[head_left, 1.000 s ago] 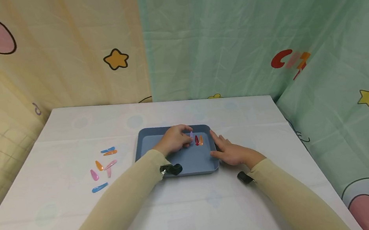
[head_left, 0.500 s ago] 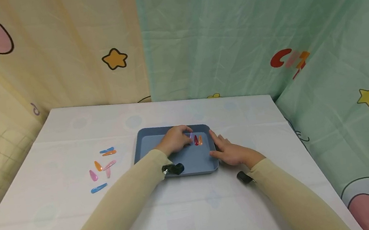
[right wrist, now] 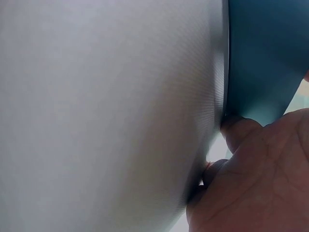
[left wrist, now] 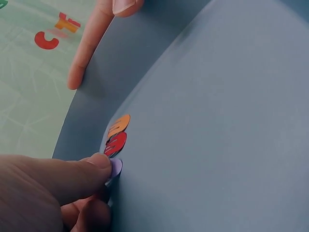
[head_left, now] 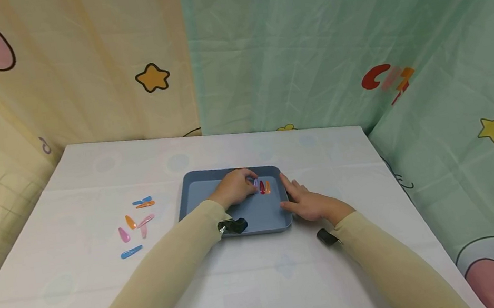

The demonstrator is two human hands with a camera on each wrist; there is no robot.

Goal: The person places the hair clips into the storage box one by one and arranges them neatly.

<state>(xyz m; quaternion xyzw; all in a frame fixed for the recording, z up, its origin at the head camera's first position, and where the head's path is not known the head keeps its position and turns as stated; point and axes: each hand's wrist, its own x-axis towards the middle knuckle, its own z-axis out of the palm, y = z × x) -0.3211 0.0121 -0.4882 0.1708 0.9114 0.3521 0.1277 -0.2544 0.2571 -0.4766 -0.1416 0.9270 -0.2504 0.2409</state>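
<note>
My left hand (head_left: 235, 187) reaches over the blue-grey tray (head_left: 261, 218) and pinches a purple hair clip (left wrist: 116, 167) between thumb and fingers, down at the tray's floor. Directly beside that clip lie a red hair clip (head_left: 262, 187) and an orange hair clip (head_left: 268, 187), side by side near the tray's right end. At the tray's right rim rests my right hand (head_left: 312, 205), its index finger stretched along the edge and its thumb at the rim. In the right wrist view, the palm and fingers (right wrist: 241, 131) press against the tray's side.
Left of the tray, several loose hair clips are scattered on the white-covered table (head_left: 230, 295): a blue clip (head_left: 131, 252), a pink clip (head_left: 124, 234), an orange clip (head_left: 130, 222) and others. Printed curtains (head_left: 270, 54) hang behind the table and at both sides.
The purple clip in my left hand has come lower and beside the red one, with the hand shifting only slightly. The right hand stays at the rim.
</note>
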